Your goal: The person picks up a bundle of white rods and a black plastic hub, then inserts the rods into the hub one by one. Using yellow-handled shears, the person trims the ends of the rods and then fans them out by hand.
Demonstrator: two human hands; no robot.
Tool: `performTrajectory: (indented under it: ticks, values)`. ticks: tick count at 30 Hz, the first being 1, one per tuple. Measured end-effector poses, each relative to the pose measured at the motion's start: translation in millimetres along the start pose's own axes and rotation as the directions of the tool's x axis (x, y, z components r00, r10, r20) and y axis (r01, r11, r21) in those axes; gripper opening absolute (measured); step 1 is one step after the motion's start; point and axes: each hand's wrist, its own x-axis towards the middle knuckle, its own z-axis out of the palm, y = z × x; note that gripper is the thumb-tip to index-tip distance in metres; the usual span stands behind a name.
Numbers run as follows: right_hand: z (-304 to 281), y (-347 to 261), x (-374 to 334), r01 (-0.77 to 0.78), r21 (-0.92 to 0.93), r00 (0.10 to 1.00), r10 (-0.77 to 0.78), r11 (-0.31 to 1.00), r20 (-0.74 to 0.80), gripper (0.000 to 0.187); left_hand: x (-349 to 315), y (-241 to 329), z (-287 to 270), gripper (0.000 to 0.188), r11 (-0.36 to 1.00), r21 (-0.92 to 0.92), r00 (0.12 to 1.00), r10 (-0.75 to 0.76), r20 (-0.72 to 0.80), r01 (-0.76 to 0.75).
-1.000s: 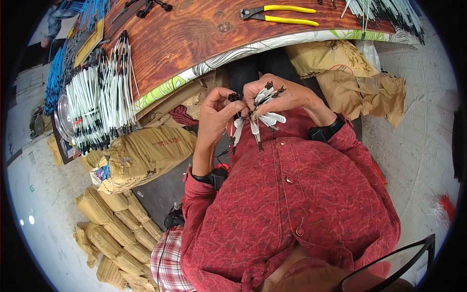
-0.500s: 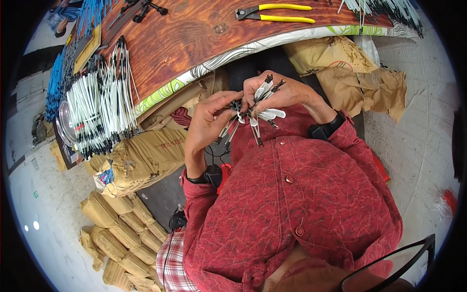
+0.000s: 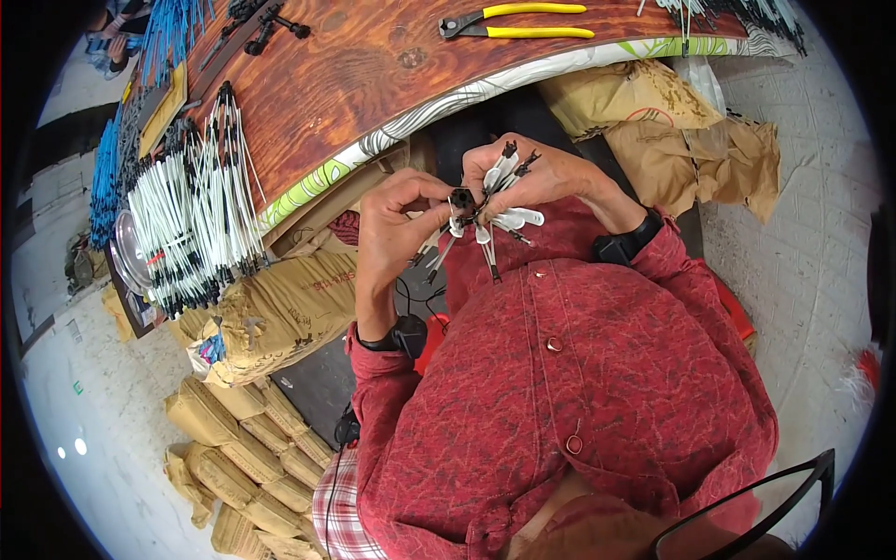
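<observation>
In front of my chest both hands work on a small spoked assembly (image 3: 526,217) of thin white arms with black tips, fanning out from a middle that my fingers partly cover. My left hand (image 3: 387,233) is closed, its thumb and fingertips pinching at a round black hub piece (image 3: 461,198) with dark openings in its end. My right hand (image 3: 551,173) grips the assembly, with white arms sticking out above and below its thumb. The fingertips of the two hands almost meet.
On the wooden table (image 3: 355,79) lie yellow-handled pliers (image 3: 537,21), bundles of white rods (image 3: 173,219) and blue rods (image 3: 105,177). Brown paper sacks (image 3: 289,308) stand below on the left; brown paper (image 3: 653,159) lies at right. Another person's hand (image 3: 119,47) shows at the far left.
My left fingers have shifted slightly, and the round black hub piece between them now shows its end. My right hand keeps its grip. The whole view has shifted slightly.
</observation>
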Motion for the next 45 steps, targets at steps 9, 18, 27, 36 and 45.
performTrajectory:
  ticks: [9,18,27,36,45]
  values:
    - [1,2,2,0.055,-0.094,0.998,-0.056,0.994,-0.008,0.028,0,-1,-6,0.021,0.997,-0.051,0.993,0.054,0.108,-0.049]
    - [3,-2,2,0.096,-0.147,0.994,-0.103,0.985,-0.040,0.027,0,-3,-7,0.022,0.999,-0.011,0.992,0.051,0.114,-0.050]
    - [6,1,1,0.065,-0.121,0.996,-0.072,0.991,-0.056,0.027,-2,-5,-7,0.024,0.998,0.025,0.992,0.046,0.114,-0.050]
    - [7,3,2,0.132,-0.139,0.990,-0.137,0.981,-0.023,0.024,-5,-7,-10,0.024,0.994,-0.103,0.989,-0.008,0.147,0.023]
    - [7,-6,-1,0.006,-0.062,0.996,-0.011,0.998,-0.084,0.023,-2,1,-11,0.023,0.948,-0.296,0.968,-0.038,0.249,0.114]
